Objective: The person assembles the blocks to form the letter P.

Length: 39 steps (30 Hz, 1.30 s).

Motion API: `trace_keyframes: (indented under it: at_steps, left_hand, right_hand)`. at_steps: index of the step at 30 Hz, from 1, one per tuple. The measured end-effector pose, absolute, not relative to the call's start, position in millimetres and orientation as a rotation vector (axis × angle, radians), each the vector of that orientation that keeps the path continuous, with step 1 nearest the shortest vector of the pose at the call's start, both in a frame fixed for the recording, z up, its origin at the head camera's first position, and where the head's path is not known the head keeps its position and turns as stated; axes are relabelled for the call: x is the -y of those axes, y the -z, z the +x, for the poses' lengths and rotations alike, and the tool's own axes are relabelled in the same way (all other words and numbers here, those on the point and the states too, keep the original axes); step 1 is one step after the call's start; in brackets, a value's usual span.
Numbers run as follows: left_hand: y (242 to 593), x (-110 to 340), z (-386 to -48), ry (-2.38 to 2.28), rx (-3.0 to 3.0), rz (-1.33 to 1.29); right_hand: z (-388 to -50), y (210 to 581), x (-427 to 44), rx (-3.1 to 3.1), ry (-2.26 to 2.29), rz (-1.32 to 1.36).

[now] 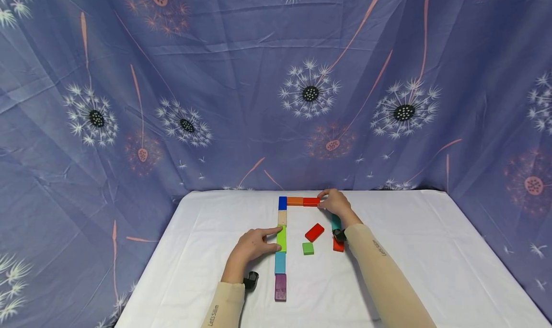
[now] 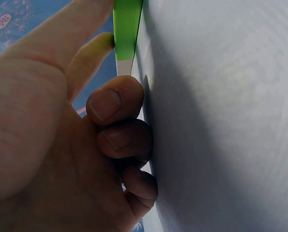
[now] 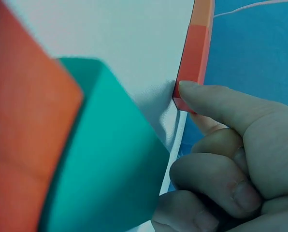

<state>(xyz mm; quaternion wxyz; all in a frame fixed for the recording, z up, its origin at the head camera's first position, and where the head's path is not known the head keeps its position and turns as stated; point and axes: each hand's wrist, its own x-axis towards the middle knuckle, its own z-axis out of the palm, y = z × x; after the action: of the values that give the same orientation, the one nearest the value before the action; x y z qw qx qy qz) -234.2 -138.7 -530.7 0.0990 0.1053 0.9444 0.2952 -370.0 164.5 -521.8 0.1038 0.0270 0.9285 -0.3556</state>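
Teal block partly hidden, length unclear

Bright, even light fills the head view, whitening the table and leaving the curtain darker, with shading in its folds. A soft shadow edges the right sleeve. The left wrist view is dimmer: the left hand is shaded, a broad, soft-edged shadow crosses the greyed cloth, and the lime-green block stays vivid. A cool teal cast tints the right wrist view, where the close orange-red block and teal block blur out of focus.
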Motion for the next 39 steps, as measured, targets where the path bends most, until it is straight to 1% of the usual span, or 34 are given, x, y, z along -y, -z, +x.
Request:
trace_keyframes:
  at_steps: [8,14,22,28,33,39]
  left_hand:
    - [532.9,139.3,-232.6,-0.890,-2.785,0.316]
    - [532.7,140.5,-235.3,-0.881,-2.781,0.296]
    - [532.3,140.5,-236.2,-0.874,-2.779,0.313]
    - [530.6,139.7,-237.7,-0.850,-2.786,0.316]
    - [529.5,139.6,-238.1,-0.848,-2.785,0.307]
    - [529.9,139.2,-236.2,-0.858,-2.780,0.298]
  right_hand:
    - [-361.3,521.0,-164.6,-2.768,1.055,0.058]
    - [-347.0,511.2,-163.2,-2.769,1.137,0.003]
    - [-314.9,500.5,-160.9,-2.713,1.275,-0.136]
    - [-282.7,497.9,-162.6,-2.626,1.365,-0.145]
    - [-259.9,500.8,-166.0,-2.574,1.438,-0.132]
    - [-243.5,513.1,-169.6,-2.503,1.485,-0.181]
